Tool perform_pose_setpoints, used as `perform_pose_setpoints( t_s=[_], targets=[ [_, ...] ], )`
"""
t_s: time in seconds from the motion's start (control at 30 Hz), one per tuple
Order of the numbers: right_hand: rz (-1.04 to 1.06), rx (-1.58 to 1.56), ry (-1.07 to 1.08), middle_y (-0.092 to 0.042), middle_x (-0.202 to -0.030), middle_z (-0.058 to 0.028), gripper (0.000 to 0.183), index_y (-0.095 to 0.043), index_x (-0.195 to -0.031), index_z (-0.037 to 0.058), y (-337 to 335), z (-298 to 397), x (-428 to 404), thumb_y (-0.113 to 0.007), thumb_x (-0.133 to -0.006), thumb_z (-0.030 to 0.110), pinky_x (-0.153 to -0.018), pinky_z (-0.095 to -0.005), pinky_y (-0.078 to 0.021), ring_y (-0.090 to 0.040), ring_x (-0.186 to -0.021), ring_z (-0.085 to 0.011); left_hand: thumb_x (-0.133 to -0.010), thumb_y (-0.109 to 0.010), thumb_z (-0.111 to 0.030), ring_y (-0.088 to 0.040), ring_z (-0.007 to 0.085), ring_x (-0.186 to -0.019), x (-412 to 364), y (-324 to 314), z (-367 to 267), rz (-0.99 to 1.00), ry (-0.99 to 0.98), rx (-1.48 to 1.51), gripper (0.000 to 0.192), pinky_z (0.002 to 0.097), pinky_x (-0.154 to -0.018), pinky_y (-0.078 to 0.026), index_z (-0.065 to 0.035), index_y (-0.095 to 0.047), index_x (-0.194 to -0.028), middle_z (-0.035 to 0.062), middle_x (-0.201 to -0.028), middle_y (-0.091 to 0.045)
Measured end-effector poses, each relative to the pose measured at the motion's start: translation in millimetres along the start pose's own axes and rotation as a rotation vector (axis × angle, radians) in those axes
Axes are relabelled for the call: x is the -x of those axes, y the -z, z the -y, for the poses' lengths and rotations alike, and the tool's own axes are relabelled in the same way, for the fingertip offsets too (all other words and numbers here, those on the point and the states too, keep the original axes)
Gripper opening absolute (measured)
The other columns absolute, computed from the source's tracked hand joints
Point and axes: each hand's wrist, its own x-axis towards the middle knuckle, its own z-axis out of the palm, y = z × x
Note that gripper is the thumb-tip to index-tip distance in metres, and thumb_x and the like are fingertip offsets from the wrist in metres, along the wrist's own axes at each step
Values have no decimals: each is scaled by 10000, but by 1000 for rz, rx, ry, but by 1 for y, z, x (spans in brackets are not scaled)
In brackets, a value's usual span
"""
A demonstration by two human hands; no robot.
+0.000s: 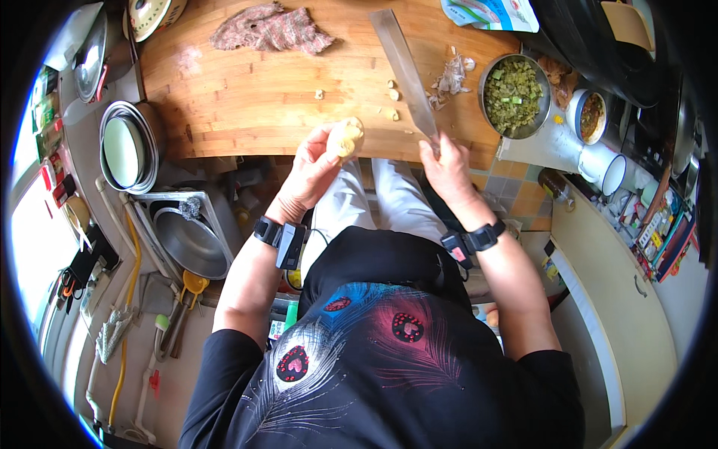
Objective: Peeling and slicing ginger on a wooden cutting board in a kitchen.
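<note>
My left hand [312, 165] holds a piece of pale yellow ginger root [349, 137] just over the front edge of the wooden worktop [252, 106]. In my right hand [447, 168] is the handle of a kitchen cleaver [405, 70], mostly hidden by my fingers. Its broad blade points away from me over the board, apart from the ginger. A few small pale pieces [394, 94] lie on the wood left of the blade, and another bit [319, 94] sits further left. Right of the blade are papery garlic skins [451, 77].
A metal bowl of chopped green vegetable [513, 101] stands at the right, near a small bowl of brown sauce [593, 115]. A crumpled cloth [272, 28] lies at the back. Stacked bowls [124, 151] and a metal basin [193, 241] are at the left.
</note>
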Motion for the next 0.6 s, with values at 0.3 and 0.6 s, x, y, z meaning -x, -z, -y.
perform_pose_setpoints(
  t_s=[0.3,0.6],
  targets=[
    [58,25,155,-680,-913,-226,296,-596,-1181,-16,28,35,15,-621,-894,50,-691,-395,-562,-696,-821,-354,-847,-771,-220,-595,197,-1116,-1,-9,-1,-40,-49,-131,552,352,-909,-496,-80,-500,-1307,99,-1225,-607],
    [338,290,246,-681,-942,-199,399,-590,-1235,19,10,56,27,-657,-841,40,-678,-409,-582,-695,-845,-340,-823,-732,-76,-573,225,-991,-9,12,36,-342,-283,-747,517,344,-908,-480,0,-445,-1247,120,-1101,-567]
  ],
)
